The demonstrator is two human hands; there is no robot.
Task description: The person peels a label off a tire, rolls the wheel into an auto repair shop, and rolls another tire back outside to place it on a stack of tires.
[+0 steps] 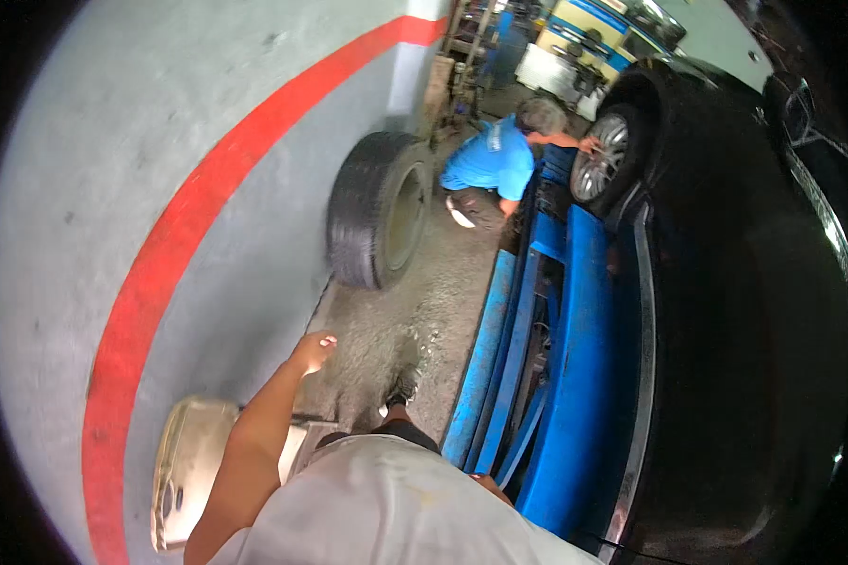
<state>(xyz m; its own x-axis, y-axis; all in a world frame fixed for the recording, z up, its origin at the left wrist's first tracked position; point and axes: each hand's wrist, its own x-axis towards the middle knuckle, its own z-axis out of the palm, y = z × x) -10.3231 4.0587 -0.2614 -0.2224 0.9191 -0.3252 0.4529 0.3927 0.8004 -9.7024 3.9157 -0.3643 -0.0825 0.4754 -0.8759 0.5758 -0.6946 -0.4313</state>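
My left hand is held out in front of me at the left, above the concrete floor and apart from the wall. Its fingers are curled in, and no object shows in them. Only a sliver of my right hand shows past the edge of my white shirt, beside the blue lift; its fingers are hidden. A large worn tyre on a rim stands upright against the wall, ahead of my left hand. Below my left forearm, a pale metallic panel leans on the wall.
A dark car stands on a blue vehicle lift along my right. Ahead, a co-worker in a blue shirt crouches with one hand at the car's wheel. Blue-yellow equipment stands at the back. A red-striped wall borders the left.
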